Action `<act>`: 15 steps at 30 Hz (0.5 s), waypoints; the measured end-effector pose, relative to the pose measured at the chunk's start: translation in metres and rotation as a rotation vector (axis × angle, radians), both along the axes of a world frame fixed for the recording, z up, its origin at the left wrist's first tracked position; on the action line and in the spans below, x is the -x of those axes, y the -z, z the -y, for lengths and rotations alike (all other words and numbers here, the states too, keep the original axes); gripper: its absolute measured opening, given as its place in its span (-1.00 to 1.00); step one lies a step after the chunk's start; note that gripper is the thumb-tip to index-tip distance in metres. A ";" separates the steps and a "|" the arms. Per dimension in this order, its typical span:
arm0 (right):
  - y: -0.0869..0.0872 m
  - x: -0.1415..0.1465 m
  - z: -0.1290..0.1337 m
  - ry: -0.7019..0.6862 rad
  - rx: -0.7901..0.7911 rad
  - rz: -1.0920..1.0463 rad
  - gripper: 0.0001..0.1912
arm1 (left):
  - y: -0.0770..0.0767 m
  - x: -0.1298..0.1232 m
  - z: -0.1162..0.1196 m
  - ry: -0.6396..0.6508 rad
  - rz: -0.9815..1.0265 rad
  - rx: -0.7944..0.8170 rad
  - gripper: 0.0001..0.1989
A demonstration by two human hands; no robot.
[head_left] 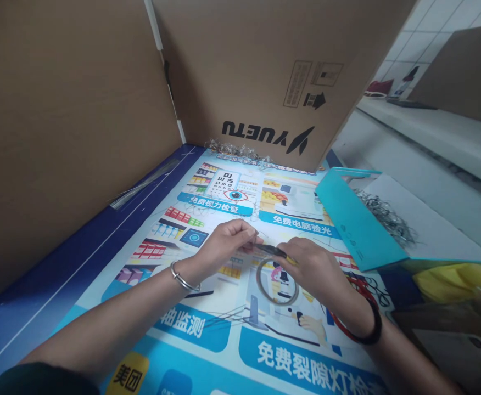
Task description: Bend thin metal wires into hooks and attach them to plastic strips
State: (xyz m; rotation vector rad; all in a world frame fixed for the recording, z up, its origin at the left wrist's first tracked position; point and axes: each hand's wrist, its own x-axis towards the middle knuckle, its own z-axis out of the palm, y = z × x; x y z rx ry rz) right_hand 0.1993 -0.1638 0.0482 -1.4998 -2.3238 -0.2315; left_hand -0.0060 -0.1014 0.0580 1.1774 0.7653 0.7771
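My right hand [312,263] is closed around pliers [270,250] with dark jaws and a yellow-and-black handle. The jaws point left, to the fingertips of my left hand [234,238]. Those fingers are pinched together, and whatever lies between them is too small to make out. Just below the pliers a thin pale ring [258,280], like a coil or a tape roll, lies flat on a printed poster [224,296]. Several thin straight wires [228,318] rest on the poster nearer to me, between my forearms.
Tall cardboard panels [240,71] stand at the left and back. Tangled clear and silvery bits [240,151] lie along the back panel's foot. On the right, a turquoise box [343,225] holds a heap of wire pieces [386,216]. Red and black cords [364,288] lie beside my right wrist.
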 end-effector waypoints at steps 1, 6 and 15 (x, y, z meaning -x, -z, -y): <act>-0.001 0.000 0.000 0.001 0.028 -0.008 -0.81 | 0.000 0.001 -0.001 0.016 -0.007 0.002 -0.84; 0.002 -0.001 -0.001 -0.003 0.056 -0.030 -0.82 | -0.006 0.004 -0.005 0.065 -0.057 0.071 -0.73; 0.006 0.005 -0.003 -0.021 -0.138 0.048 -0.82 | -0.002 0.002 -0.011 -0.014 -0.102 0.175 -0.87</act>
